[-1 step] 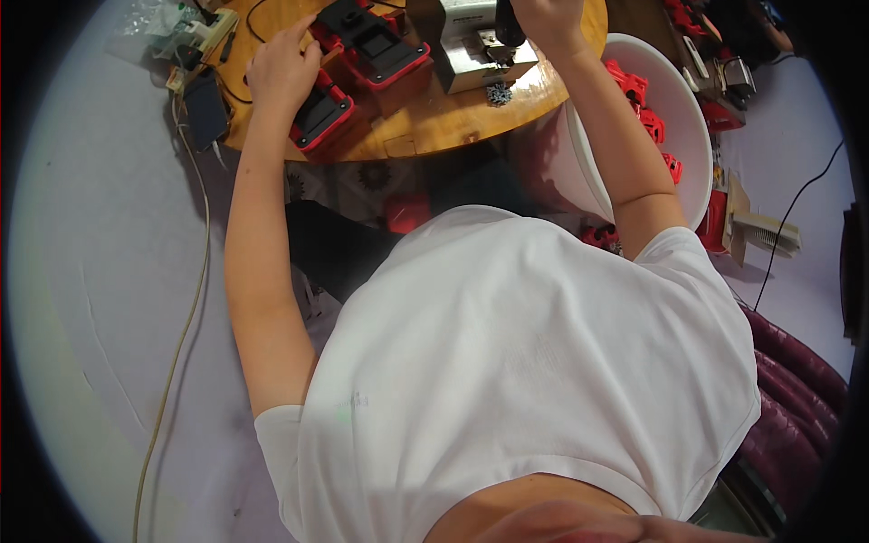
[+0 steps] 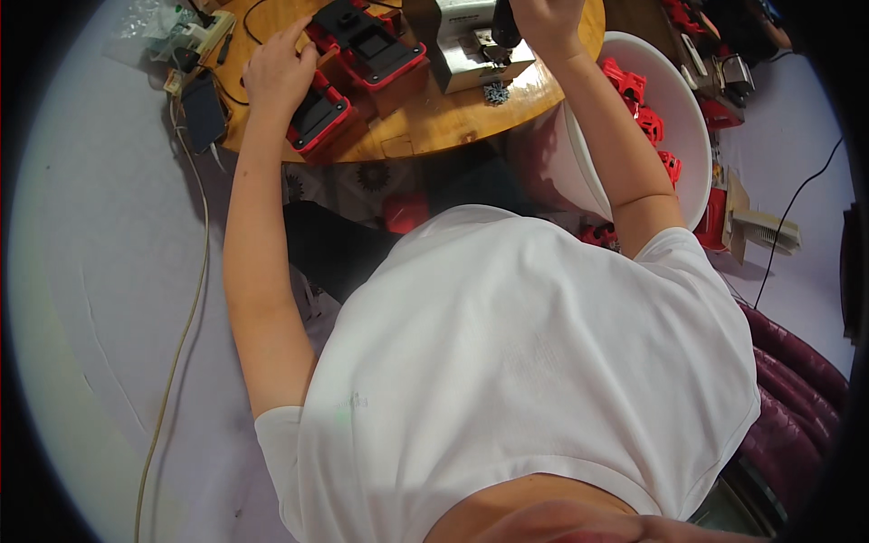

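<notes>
My left hand (image 2: 279,72) lies over the far end of a black-and-red case-like fixture (image 2: 317,118) on the table. Its fingers reach forward and apart, with the thumb beside a larger black-and-red fixture (image 2: 373,45). At the top edge, my right hand (image 2: 548,25) is curled against a dark handle (image 2: 505,25); part of its fingers is cut off by the picture's edge. The handle stands over a shiny metal block (image 2: 480,59). A small heap of grey metal bits (image 2: 496,93) lies by the block's near corner.
A round wooden table (image 2: 425,136) bears the fixtures. To its right stands a white bucket (image 2: 701,136) with several red plastic parts (image 2: 647,122). A phone (image 2: 205,109), a power strip (image 2: 217,36) and cables lie at the left edge. A white cable (image 2: 195,317) hangs at left.
</notes>
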Available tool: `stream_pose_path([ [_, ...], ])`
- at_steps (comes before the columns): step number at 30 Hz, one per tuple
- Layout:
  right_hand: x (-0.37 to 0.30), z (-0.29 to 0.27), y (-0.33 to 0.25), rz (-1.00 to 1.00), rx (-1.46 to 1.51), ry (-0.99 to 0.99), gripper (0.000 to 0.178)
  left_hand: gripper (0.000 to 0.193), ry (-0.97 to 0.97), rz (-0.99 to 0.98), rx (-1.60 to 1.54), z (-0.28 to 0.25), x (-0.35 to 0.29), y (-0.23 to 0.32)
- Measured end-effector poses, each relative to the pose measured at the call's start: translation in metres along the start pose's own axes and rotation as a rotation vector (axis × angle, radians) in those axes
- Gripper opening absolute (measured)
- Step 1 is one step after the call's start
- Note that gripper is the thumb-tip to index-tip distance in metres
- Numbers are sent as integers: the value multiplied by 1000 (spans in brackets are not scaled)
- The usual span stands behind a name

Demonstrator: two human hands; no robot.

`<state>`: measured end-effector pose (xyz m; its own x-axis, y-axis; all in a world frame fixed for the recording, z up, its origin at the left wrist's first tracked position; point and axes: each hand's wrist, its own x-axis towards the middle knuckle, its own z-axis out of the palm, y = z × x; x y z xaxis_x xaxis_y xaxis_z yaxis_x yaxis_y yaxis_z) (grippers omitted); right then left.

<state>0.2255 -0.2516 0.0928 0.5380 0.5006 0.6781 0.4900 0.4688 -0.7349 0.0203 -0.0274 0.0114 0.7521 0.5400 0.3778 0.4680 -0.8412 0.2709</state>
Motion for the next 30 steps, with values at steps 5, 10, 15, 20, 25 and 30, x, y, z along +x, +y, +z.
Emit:
stream_pose_path([
  [5,-24,-10,11,-23,-10,81,37,43,-5,15,10,0,1,-1],
  [10,-23,-9,12,-37,-76,77,38,42,7,12,10,3,1,-2],
  [15,10,10,-8,88,63,-37,34,60,96,47,-119,-3,-3,-22],
  [20,48,73,-3,-146,348,-43,31,89,-34,-185,-164,-9,-18,-37],
  [25,61,172,19,-243,546,-26,26,80,-34,-189,-183,-11,-22,-30],
  [30,61,211,36,-279,438,-24,24,77,-107,-308,-171,-26,-21,-14],
])
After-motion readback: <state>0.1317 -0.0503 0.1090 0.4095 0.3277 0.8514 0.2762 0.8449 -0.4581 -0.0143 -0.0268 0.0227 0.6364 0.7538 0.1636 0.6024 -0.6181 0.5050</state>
